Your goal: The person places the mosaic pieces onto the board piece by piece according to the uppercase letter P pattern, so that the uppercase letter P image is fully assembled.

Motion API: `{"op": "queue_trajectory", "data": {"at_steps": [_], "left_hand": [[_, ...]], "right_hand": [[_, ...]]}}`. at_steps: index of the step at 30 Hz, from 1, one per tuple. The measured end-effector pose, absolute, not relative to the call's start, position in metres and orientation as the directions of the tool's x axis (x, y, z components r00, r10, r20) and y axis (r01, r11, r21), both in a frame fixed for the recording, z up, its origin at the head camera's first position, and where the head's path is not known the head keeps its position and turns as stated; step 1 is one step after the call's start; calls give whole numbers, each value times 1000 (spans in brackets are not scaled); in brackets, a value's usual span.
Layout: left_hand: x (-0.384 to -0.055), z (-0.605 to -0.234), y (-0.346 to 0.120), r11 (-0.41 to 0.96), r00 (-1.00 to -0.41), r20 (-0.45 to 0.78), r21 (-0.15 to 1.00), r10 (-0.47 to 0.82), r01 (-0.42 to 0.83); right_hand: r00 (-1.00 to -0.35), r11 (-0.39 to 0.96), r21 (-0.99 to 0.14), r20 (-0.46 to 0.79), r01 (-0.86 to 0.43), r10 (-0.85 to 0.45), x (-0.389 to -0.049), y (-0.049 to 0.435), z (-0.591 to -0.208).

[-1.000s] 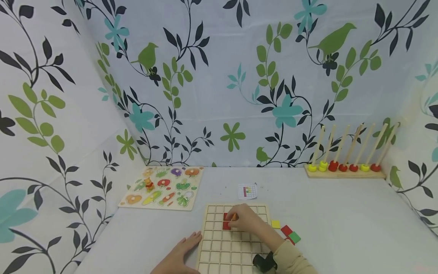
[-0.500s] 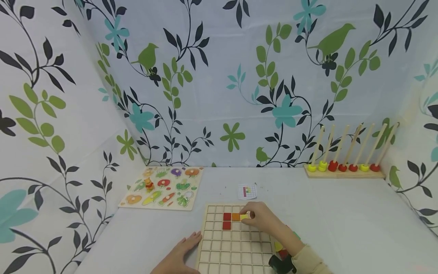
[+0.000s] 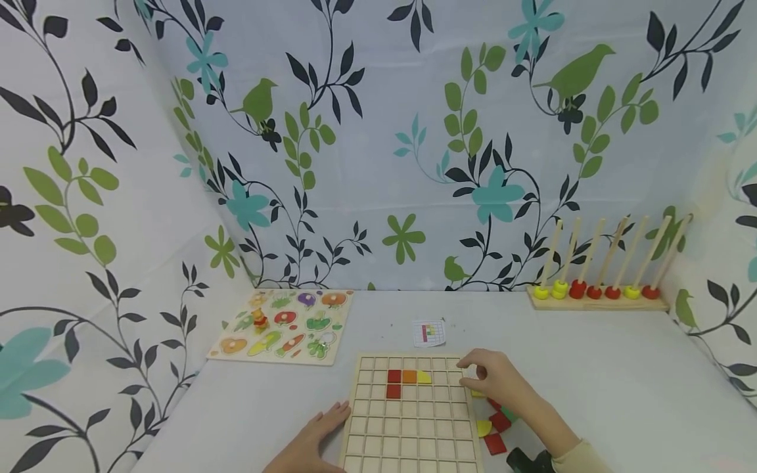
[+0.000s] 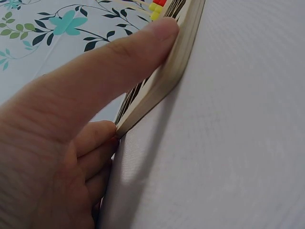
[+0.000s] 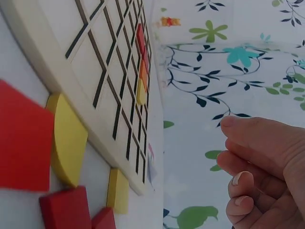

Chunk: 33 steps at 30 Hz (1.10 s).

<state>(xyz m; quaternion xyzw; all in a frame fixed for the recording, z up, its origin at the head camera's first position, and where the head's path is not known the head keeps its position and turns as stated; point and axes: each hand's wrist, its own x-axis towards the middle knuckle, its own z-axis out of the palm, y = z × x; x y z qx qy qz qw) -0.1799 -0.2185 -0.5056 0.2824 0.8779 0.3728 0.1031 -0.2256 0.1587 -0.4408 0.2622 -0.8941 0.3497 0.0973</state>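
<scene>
The wooden grid board (image 3: pixel 408 428) lies on the table in the head view. In its cells lie two red squares (image 3: pixel 393 391), an orange square (image 3: pixel 409 376) and a yellow rounded piece (image 3: pixel 424 377). My left hand (image 3: pixel 313 437) rests against the board's left edge; in the left wrist view its thumb (image 4: pixel 138 50) touches the rim. My right hand (image 3: pixel 493 378) hovers by the board's right edge, thumb and index finger apart, holding nothing. Below it are loose pieces: a yellow rounded one (image 5: pixel 66 138), red squares (image 3: pixel 495 444) and a partly hidden green one (image 3: pixel 510 414).
A small pattern card (image 3: pixel 428 334) lies behind the board. At the back left is a vegetable puzzle board (image 3: pixel 269 355) bearing a small figure (image 3: pixel 259 320). A peg stand (image 3: pixel 597 303) with red and yellow beads stands back right, before the patterned cloth.
My right hand placed the orange square and then the yellow rounded piece on the board, let go, and moved right to the board's edge. The left hand stayed in place.
</scene>
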Motion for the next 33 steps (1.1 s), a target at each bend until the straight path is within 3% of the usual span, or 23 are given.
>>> {"op": "queue_trajectory", "data": {"at_steps": [8,33], "left_hand": [[-181,-504,-218,558,-811,34,708,584,432],[-180,-505,-218,563,-819,11,720,574,405]], "right_hand": [[-907,696,-583,300,-420,-296,-220,187,-444],[-963,727,-633,144,-266,-227,-212,207,-472]]}}
